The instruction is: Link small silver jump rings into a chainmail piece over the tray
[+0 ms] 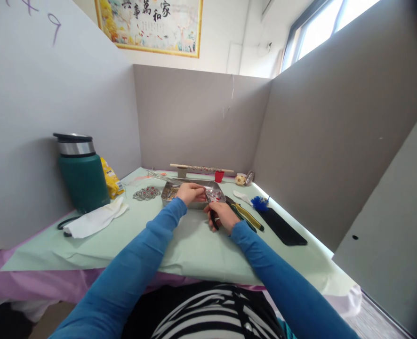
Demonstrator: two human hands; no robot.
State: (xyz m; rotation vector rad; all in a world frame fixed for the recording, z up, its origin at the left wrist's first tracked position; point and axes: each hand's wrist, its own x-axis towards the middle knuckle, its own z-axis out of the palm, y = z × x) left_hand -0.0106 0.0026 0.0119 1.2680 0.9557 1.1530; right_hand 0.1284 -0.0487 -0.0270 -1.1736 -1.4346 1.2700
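Note:
My left hand [191, 193] is over the front of a metal tray [196, 205], its thumb and fingers pinched together on something too small to make out. Just right of it, my right hand [225, 215] is closed around small pliers with black handles [213, 219]. The pliers' jaws point up toward the left fingertips, and their very tip is hard to see. Small red and silvery pieces [214, 194] lie in the tray's right part, with gold-toned bits [171, 192] at its left. Both hands partly hide the tray.
Beside the right hand lie larger pliers with yellow-green handles [251, 219], a blue tassel [260, 203] and a black flat slab [282, 227]. Leftward are a beaded chain pile [147, 193], a white cloth [97, 218] and a green bottle [83, 181]. Behind, a beaded stick [202, 168] rests across small cups.

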